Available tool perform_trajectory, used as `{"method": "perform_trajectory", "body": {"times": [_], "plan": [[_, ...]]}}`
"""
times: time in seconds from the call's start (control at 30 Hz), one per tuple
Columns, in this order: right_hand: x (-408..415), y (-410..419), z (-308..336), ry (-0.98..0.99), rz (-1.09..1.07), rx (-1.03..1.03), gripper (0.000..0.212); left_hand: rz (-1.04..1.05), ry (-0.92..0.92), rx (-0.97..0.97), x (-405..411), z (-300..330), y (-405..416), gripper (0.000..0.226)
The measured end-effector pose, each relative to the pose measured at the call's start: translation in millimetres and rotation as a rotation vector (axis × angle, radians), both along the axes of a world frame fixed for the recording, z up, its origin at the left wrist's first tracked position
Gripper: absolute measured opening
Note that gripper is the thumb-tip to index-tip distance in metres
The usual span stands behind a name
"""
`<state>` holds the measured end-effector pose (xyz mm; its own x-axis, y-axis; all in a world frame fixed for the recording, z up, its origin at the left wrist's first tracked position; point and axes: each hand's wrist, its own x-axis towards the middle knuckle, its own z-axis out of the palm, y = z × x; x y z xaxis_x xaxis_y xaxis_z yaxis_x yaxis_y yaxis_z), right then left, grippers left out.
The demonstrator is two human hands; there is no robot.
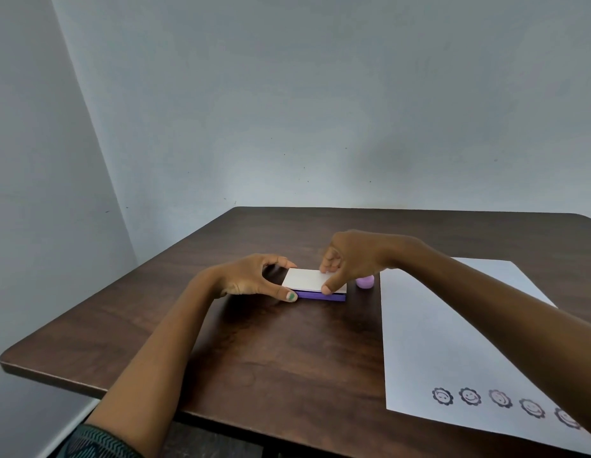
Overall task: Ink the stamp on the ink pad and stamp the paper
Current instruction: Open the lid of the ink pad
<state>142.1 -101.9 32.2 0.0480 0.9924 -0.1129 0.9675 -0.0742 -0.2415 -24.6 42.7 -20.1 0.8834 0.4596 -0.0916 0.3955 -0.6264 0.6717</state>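
Observation:
A flat ink pad case [307, 280] with a white lid and a purple base lies on the dark wooden table [287, 342]. My left hand [254, 279] grips its left end, thumb against the purple base. My right hand [350, 259] pinches the right part of the white lid between thumb and fingers. The lid looks nearly flat on the base. A small lilac stamp [365, 281] stands just right of the case, partly hidden behind my right hand. A white sheet of paper [429, 332] lies to the right, with a row of several smiley flower prints [469, 396] near its front edge.
The table's left edge and rounded front-left corner [9, 361] are close to my left forearm. Pale walls stand behind and to the left of the table. My right forearm crosses above the paper.

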Motion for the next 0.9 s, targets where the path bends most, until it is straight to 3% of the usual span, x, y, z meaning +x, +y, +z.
{"method": "perform_trajectory", "body": {"times": [0.13,0.33,0.53,0.7,0.9], "plan": [[0.9,-2.5,4.7,0.003,0.012,-0.049,0.036,-0.001,-0.003,0.014,-0.8,-1.3,3.3,0.047],[2.6,4.3,11.6,0.069,-0.014,-0.097,0.032,0.027,-0.003,0.006,-2.8,0.5,0.8,0.04],[14.3,16.7,8.9,0.179,-0.076,0.042,0.035,0.005,-0.022,-0.028,-3.0,0.8,-1.0,0.045],[25.7,26.7,0.8,0.224,-0.135,0.176,0.026,0.023,0.0,-0.015,-2.7,1.9,-1.4,0.037],[32.2,35.0,-17.0,0.242,-0.209,0.296,0.017,0.026,0.014,0.026,-2.7,1.2,0.3,0.042]]}}
